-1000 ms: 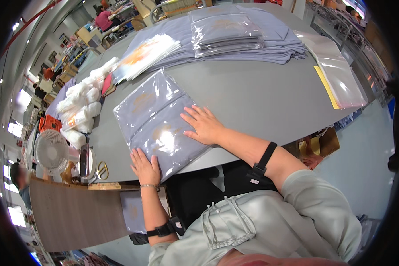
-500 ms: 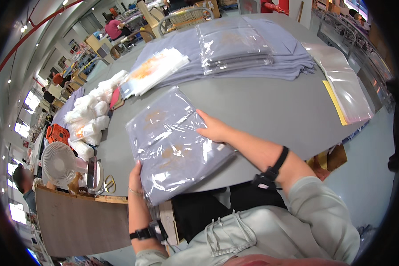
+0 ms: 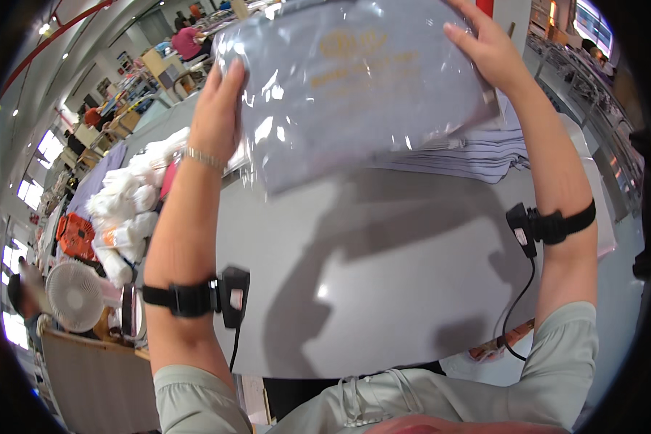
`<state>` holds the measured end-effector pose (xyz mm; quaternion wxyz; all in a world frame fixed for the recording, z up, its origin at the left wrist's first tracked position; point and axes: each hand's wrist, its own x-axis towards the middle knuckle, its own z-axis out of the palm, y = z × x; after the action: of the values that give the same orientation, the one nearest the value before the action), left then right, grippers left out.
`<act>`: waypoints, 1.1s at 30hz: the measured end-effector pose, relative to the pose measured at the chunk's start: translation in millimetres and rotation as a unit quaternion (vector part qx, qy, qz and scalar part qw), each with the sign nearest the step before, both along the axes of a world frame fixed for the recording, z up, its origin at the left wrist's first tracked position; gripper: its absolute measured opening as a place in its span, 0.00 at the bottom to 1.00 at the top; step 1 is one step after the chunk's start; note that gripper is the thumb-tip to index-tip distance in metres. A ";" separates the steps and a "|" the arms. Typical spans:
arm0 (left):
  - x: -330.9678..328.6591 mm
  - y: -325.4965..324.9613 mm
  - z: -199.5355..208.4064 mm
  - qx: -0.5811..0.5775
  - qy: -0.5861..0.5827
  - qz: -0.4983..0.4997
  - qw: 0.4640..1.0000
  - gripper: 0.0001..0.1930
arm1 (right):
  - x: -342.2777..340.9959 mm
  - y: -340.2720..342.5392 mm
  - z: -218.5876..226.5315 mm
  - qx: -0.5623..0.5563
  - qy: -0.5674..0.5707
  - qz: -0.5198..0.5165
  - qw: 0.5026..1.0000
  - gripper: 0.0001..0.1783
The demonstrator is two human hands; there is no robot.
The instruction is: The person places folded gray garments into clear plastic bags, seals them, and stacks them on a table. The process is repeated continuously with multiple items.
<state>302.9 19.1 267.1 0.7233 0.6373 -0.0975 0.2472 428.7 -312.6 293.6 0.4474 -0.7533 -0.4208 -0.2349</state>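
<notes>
Both arms reach forward, lifting a clear plastic bag with folded grey-lilac cloth in it [image 3: 354, 101] off the table, over its far side. My left hand [image 3: 220, 105] grips the bag's left edge, thumb on the near face. On its upper right corner my right hand [image 3: 488, 50] is closed, with some fingers cut off by the top of the picture. A gold-brown print shows through the film. Behind and below the bag lies a pile of grey-lilac cloth [image 3: 463, 155], mostly hidden, and the packed bags seen there earlier are covered.
The grey table [image 3: 398, 289] carries the bag's shadow. White rolled bundles [image 3: 134, 184] lie on the left, near an orange device [image 3: 77, 236] and a white fan [image 3: 74, 295]. Clear plastic sleeves [image 3: 600, 195] lie at the right edge, partly behind my forearm. People sit farther back.
Both hands have raised the bagged cloth from the near part of the table and carried it forward to the far side. It now hides the white packets and packed bags.
</notes>
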 end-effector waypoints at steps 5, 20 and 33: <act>116.1 -7.0 -40.2 -0.046 0.109 -0.021 0.993 0.23 | 105.6 -17.8 -53.8 -0.004 0.060 -0.080 0.995 0.32; 159.5 -30.8 -142.2 0.057 0.244 0.034 0.968 0.25 | 171.1 -34.3 -158.4 -0.069 0.260 -0.132 0.954 0.32; -107.8 38.0 -197.3 0.374 0.238 0.106 0.890 0.24 | -19.5 -380.7 -208.1 -0.257 0.154 -0.582 0.756 0.13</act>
<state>195.1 57.1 69.8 0.4027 0.9068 0.0610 0.1087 409.2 -693.3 85.6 0.0730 -0.9657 0.1288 -0.2135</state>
